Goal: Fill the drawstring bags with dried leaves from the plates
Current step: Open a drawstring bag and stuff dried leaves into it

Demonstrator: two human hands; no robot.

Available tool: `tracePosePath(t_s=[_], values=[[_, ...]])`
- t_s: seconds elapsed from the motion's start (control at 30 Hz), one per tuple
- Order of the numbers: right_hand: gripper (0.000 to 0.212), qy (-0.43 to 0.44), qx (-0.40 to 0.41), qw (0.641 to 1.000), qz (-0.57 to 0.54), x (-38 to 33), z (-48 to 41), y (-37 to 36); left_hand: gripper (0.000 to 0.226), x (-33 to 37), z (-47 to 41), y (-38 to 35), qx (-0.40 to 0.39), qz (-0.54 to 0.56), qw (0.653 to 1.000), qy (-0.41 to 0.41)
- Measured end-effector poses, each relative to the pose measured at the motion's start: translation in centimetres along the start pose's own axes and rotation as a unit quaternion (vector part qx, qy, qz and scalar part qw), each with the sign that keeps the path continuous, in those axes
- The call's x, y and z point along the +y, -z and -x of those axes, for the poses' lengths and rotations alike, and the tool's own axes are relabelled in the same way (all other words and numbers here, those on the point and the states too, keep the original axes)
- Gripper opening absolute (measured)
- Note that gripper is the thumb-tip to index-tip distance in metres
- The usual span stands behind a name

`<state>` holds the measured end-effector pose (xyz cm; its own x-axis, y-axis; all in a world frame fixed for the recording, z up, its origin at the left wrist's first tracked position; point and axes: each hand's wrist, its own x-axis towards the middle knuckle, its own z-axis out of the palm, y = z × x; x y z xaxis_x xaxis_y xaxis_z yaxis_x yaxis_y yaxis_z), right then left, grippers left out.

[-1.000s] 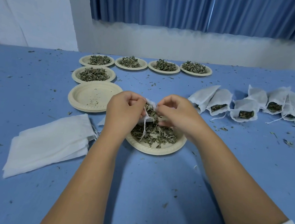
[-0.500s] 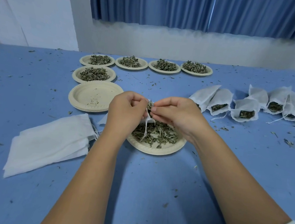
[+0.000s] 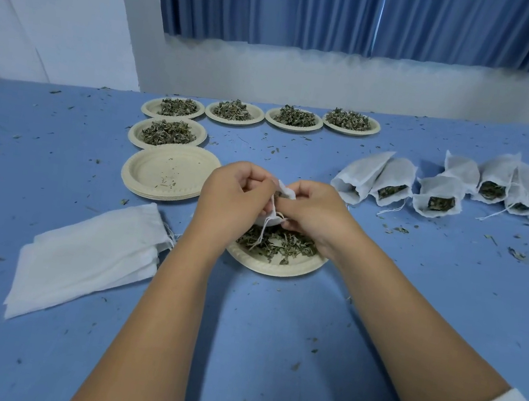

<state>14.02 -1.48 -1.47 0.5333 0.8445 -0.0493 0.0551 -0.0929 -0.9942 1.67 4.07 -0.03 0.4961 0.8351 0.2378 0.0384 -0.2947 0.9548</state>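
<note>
I am watching the left hand [image 3: 235, 196] and the right hand [image 3: 314, 212] working close together, almost touching. Both are curling their fingers around a small white drawstring bag [image 3: 283, 190] and pinching it between them. The bag is sitting between the two hands, hovering just above the near plate [image 3: 275, 269], and its strings [image 3: 263, 234] are dangling onto the dried leaves [image 3: 284, 245] there. Flat empty bags [image 3: 89, 254] are lying to the left. Filled bags [image 3: 436, 199] are resting well to the right.
</note>
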Motion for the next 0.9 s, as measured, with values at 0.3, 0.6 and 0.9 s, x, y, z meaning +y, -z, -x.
tracePosePath(t_s=[0.3,0.6,0.9], values=[[0.008,0.031,-0.033,0.999,-0.019,-0.3,0.2,0.1,0.013,-0.4,-0.2,0.2,0.037,0.004,0.999,0.006],[0.021,-0.024,-0.087,0.995,-0.028,-0.9,0.0,1.5,0.013,-0.4,-0.3,0.3,0.033,0.018,0.999,0.011],[0.019,0.063,0.022,0.989,0.13,-0.1,0.2,0.7,0.014,0.3,0.5,-0.2,-0.054,0.021,0.998,0.0]])
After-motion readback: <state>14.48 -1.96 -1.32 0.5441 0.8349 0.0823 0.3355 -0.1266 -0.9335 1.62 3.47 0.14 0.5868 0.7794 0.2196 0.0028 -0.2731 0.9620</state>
